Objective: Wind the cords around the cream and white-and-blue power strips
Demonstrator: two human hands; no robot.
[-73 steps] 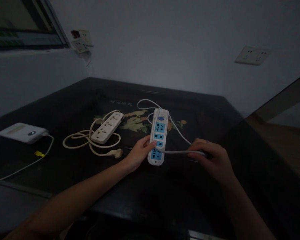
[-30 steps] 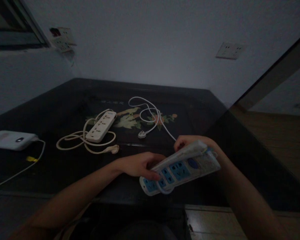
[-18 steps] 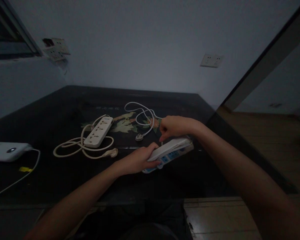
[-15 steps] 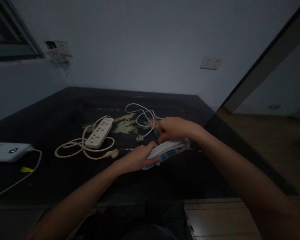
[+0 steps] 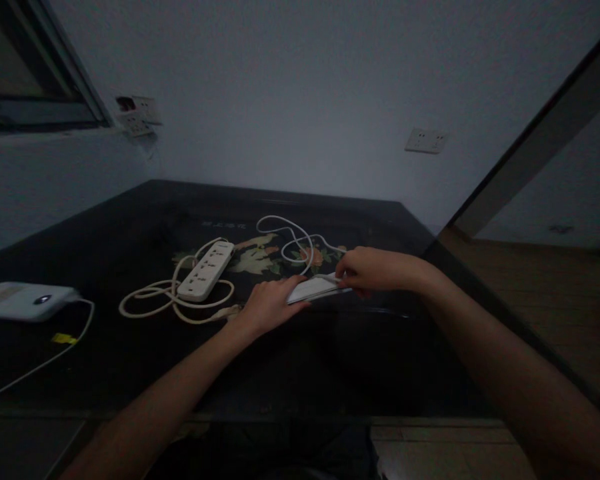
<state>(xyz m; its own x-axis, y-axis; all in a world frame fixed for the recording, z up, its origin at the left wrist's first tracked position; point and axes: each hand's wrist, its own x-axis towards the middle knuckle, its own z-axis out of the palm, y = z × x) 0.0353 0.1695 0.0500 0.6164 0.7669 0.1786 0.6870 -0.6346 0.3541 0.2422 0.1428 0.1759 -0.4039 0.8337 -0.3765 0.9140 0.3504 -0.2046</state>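
Observation:
The white power strip [image 5: 314, 289] lies tilted on its side above the table, its blue socket face turned out of sight. At its left end, my left hand [image 5: 270, 305] grips it, thumb along the near edge. My right hand [image 5: 373, 270] is at the other end, fingers closed round the strip's thin white cord [image 5: 326, 277], which runs along the strip's upper side. More of that cord loops across the table behind the hands. The cord's plug is hidden behind the strip and my left hand.
Left of my hands, a second power strip [image 5: 206, 270] lies amid its cream cord, the plug [image 5: 233, 312] close to my left wrist. A white power bank [image 5: 27, 301] with a cable sits at the far left. The dark table [image 5: 330, 373] meets the wall behind; a socket [image 5: 427, 141] is on it.
The strip was upright with its blue sockets showing; it has been turned over, hiding them. My right hand has wound cord over it. The view has shifted.

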